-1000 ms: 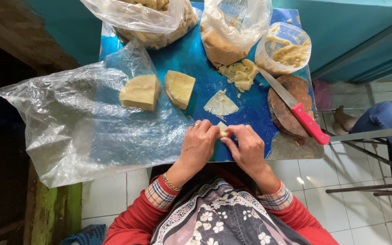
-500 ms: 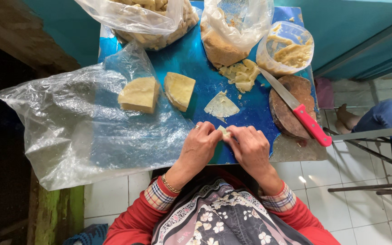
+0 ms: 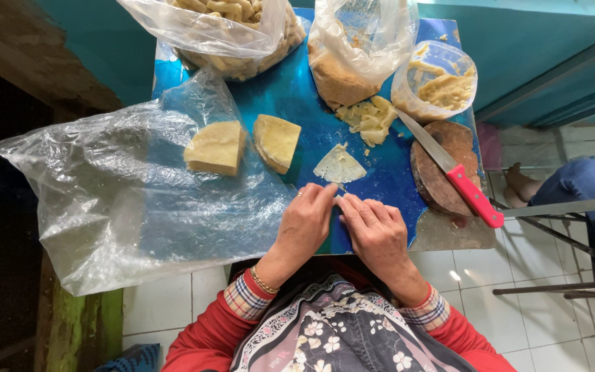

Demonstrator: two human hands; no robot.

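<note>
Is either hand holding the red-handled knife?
No: the knife rests on the round wooden board, apart from both hands.

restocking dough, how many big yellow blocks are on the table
2: left block and right block, side by side on the clear plastic sheet. More may be hidden in the bags.

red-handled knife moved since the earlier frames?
No. The red-handled knife lies as before, blade toward the pale dough scraps, handle over the round wooden board.
</note>
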